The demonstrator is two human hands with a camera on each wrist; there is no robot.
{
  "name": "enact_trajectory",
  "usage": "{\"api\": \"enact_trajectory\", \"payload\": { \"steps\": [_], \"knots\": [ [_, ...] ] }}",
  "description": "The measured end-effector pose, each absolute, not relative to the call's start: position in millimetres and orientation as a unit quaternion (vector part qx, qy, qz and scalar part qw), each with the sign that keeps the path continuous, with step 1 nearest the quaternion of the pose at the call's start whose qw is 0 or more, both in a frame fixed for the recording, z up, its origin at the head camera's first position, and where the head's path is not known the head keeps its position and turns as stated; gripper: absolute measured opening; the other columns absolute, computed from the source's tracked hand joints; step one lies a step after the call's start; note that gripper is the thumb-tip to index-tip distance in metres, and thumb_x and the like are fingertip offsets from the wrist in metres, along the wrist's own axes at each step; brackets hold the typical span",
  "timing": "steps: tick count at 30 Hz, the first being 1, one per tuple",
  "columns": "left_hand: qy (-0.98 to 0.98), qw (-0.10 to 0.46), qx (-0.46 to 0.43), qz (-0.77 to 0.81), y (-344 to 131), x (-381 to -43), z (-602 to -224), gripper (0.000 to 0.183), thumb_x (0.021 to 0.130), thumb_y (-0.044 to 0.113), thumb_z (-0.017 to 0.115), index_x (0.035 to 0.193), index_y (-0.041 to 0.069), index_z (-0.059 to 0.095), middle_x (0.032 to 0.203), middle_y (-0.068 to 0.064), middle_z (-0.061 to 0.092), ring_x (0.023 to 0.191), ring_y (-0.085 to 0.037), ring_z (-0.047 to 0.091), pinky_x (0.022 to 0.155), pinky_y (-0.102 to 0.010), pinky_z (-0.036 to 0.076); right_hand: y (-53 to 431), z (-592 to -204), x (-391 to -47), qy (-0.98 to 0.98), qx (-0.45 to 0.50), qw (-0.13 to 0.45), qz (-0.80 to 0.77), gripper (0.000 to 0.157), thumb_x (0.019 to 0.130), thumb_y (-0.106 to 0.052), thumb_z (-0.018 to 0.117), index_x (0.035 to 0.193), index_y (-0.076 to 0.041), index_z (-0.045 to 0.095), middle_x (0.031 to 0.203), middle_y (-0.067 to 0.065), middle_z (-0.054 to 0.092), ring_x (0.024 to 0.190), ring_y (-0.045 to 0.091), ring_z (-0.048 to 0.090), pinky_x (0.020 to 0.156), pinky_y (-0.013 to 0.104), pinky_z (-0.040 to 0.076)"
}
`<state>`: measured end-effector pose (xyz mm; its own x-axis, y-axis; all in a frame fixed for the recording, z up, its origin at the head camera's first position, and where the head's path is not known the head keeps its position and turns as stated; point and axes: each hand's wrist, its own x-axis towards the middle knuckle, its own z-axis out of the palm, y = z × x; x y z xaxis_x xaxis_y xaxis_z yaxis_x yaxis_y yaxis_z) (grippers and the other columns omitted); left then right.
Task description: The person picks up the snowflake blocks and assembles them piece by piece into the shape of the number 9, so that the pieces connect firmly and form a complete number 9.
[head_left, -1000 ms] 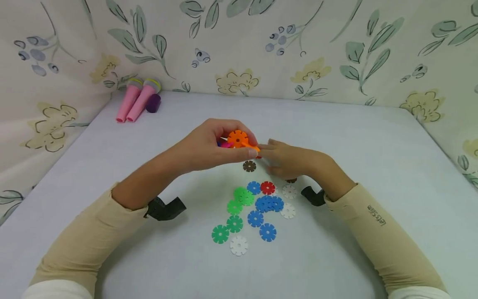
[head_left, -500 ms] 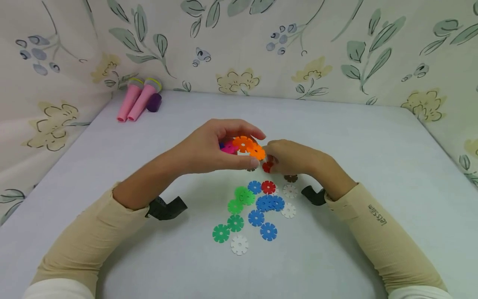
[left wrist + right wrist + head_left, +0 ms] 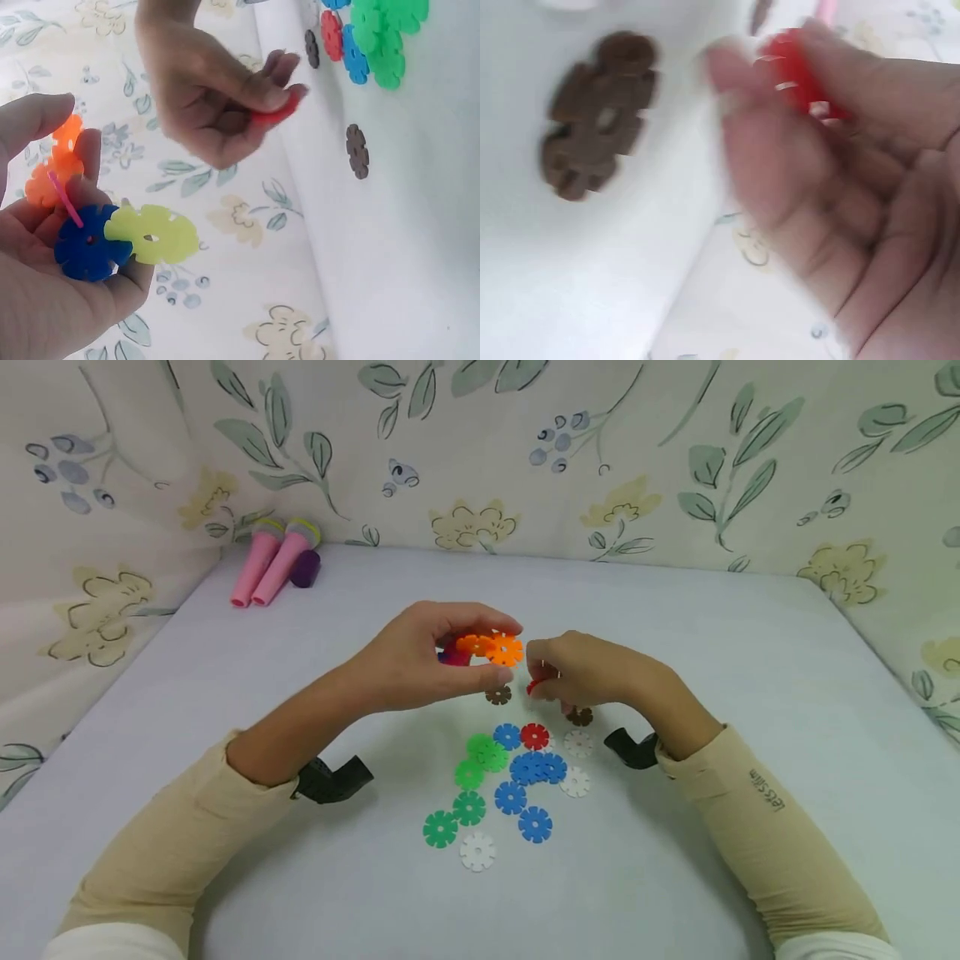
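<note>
In the head view my left hand (image 3: 420, 652) holds a linked chain of notched plastic discs above the table. The left wrist view shows its orange discs (image 3: 52, 184), an edge-on pink disc (image 3: 66, 199), a dark blue disc (image 3: 91, 241) and a yellow-green disc (image 3: 152, 234). Just to the right, my right hand (image 3: 592, 668) pinches a red disc (image 3: 795, 71) between thumb and fingers, apart from the chain. Brown discs (image 3: 498, 694) lie on the table below the hands. The right wrist view is blurred.
Loose blue discs (image 3: 535, 824), green discs (image 3: 440, 829), white discs (image 3: 477, 852) and another red disc (image 3: 535, 736) lie nearer on the white table (image 3: 337, 877). Pink toy microphones (image 3: 281, 568) and a purple piece (image 3: 305, 568) lie at the back left. Floral cloth (image 3: 480, 460) hangs behind.
My right hand has gone from extended fingers beside the chain to pinching the red disc, and has drawn slightly right. The orange discs in my left hand have changed their tilt.
</note>
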<state>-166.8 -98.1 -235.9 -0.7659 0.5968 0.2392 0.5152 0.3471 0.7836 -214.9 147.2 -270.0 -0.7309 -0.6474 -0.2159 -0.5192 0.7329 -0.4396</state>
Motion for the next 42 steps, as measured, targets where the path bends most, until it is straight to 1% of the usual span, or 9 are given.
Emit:
{"api": "enact_trajectory", "payload": {
  "steps": [2, 6, 10, 14, 20, 27, 32, 37, 42],
  "knots": [
    [0.832, 0.025, 0.323, 0.451, -101, -167, -238, 0.043, 0.088, 0.015, 0.077, 0.130, 0.013, 0.067, 0.121, 0.001, 0.066, 0.096, -0.016, 0.061, 0.074, -0.032, 0.056, 146, -263, -213, 0.900, -0.351, 0.130, -0.225, 0.013, 0.091, -0.011, 0.075, 0.099, -0.009, 0.064, 0.084, 0.004, 0.066, 0.068, 0.017, 0.062, 0.066, 0.030, 0.055],
    [0.848, -0.012, 0.306, 0.433, -103, -167, -241, 0.041, 0.090, 0.019, 0.075, 0.130, 0.013, 0.066, 0.125, 0.001, 0.065, 0.098, -0.015, 0.060, 0.075, -0.030, 0.056, 146, -244, -203, 0.865, -0.412, 0.003, -0.285, 0.009, 0.091, -0.007, 0.074, 0.099, -0.008, 0.071, 0.086, -0.001, 0.068, 0.072, 0.014, 0.059, 0.066, 0.030, 0.054],
    [0.843, -0.010, 0.332, 0.424, -100, -169, -243, 0.041, 0.094, 0.025, 0.071, 0.133, 0.012, 0.063, 0.127, 0.001, 0.064, 0.105, -0.012, 0.060, 0.081, -0.027, 0.055, 147, -230, -186, 0.857, -0.427, -0.038, -0.287, 0.007, 0.094, -0.009, 0.072, 0.100, -0.008, 0.071, 0.081, -0.006, 0.066, 0.069, 0.009, 0.059, 0.063, 0.028, 0.054],
    [0.828, -0.004, 0.378, 0.415, -97, -170, -244, 0.040, 0.097, 0.024, 0.069, 0.133, 0.008, 0.061, 0.124, 0.001, 0.064, 0.105, -0.011, 0.059, 0.083, -0.027, 0.055, 146, -224, -175, 0.858, -0.436, -0.048, -0.267, 0.007, 0.094, -0.008, 0.071, 0.100, -0.006, 0.070, 0.077, -0.004, 0.065, 0.064, 0.009, 0.056, 0.058, 0.027, 0.052],
    [0.801, 0.017, 0.434, 0.411, -98, -172, -245, 0.033, 0.099, 0.017, 0.065, 0.130, 0.008, 0.057, 0.112, 0.001, 0.063, 0.093, -0.015, 0.058, 0.075, -0.031, 0.054, 146, -223, -170, 0.845, -0.449, -0.061, -0.283, 0.004, 0.092, -0.002, 0.072, 0.092, -0.006, 0.069, 0.071, -0.003, 0.062, 0.058, 0.005, 0.055, 0.053, 0.025, 0.051],
    [0.772, 0.062, 0.466, 0.429, -94, -169, -242, 0.032, 0.100, 0.010, 0.062, 0.129, 0.005, 0.050, 0.108, 0.001, 0.065, 0.091, -0.012, 0.063, 0.081, -0.031, 0.054, 147, -221, -164, 0.835, -0.444, -0.062, -0.320, 0.009, 0.090, 0.001, 0.072, 0.087, -0.007, 0.069, 0.070, -0.006, 0.062, 0.058, 0.002, 0.057, 0.053, 0.026, 0.053],
    [0.782, 0.052, 0.456, 0.423, -93, -167, -240, 0.031, 0.100, 0.010, 0.062, 0.127, 0.005, 0.049, 0.106, 0.000, 0.065, 0.090, -0.012, 0.063, 0.080, -0.030, 0.054, 140, -219, -158, 0.845, -0.420, -0.059, -0.325, 0.007, 0.091, 0.001, 0.072, 0.089, -0.005, 0.068, 0.070, -0.004, 0.062, 0.053, 0.003, 0.056, 0.050, 0.027, 0.053],
    [0.796, 0.057, 0.437, 0.415, -98, -167, -242, 0.029, 0.100, 0.010, 0.062, 0.126, 0.005, 0.050, 0.102, 0.000, 0.065, 0.089, -0.013, 0.063, 0.079, -0.031, 0.054, 133, -221, -162, 0.843, -0.422, -0.033, -0.332, 0.005, 0.091, -0.001, 0.072, 0.089, -0.004, 0.069, 0.073, -0.002, 0.064, 0.055, 0.005, 0.059, 0.052, 0.027, 0.054],
    [0.815, 0.017, 0.439, 0.378, -96, -169, -241, 0.030, 0.099, 0.018, 0.065, 0.125, 0.007, 0.056, 0.112, -0.001, 0.060, 0.097, -0.014, 0.059, 0.078, -0.029, 0.055, 140, -221, -165, 0.853, -0.407, -0.015, -0.325, 0.005, 0.091, -0.008, 0.075, 0.093, -0.004, 0.072, 0.077, -0.004, 0.067, 0.062, 0.006, 0.063, 0.059, 0.027, 0.056]
  ]
}}
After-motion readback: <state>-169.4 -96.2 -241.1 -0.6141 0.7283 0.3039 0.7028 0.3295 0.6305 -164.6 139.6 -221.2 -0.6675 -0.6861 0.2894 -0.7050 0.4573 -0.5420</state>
